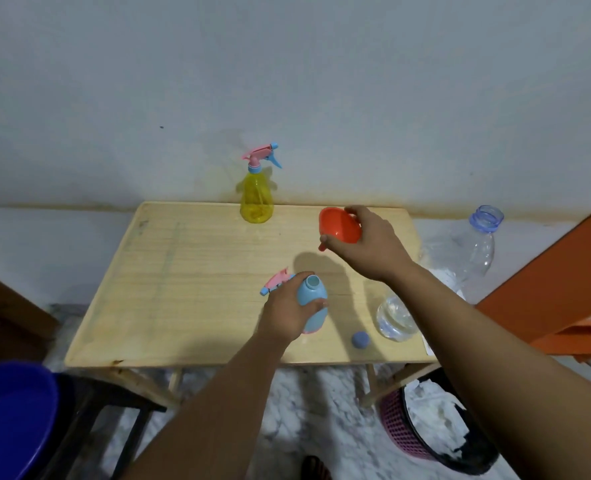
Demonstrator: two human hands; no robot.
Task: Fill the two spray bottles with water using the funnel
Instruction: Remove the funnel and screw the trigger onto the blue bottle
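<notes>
Right hand (373, 244) grips the funnel (339, 225) — spout down-left, toward the open-necked blue bottle (313, 303); left hand (289, 315) grips that bottle upright.

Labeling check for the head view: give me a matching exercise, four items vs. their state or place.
Items:
1. blue spray bottle
2. yellow spray bottle
3. orange funnel
4. blue cap

States:
A. held above the table in the right hand
B. lying loose on the table
C. standing at the far edge, sprayer on
D. open neck, gripped by the left hand

Pairs: 1-D, 2-C, 3-A, 4-B
</notes>
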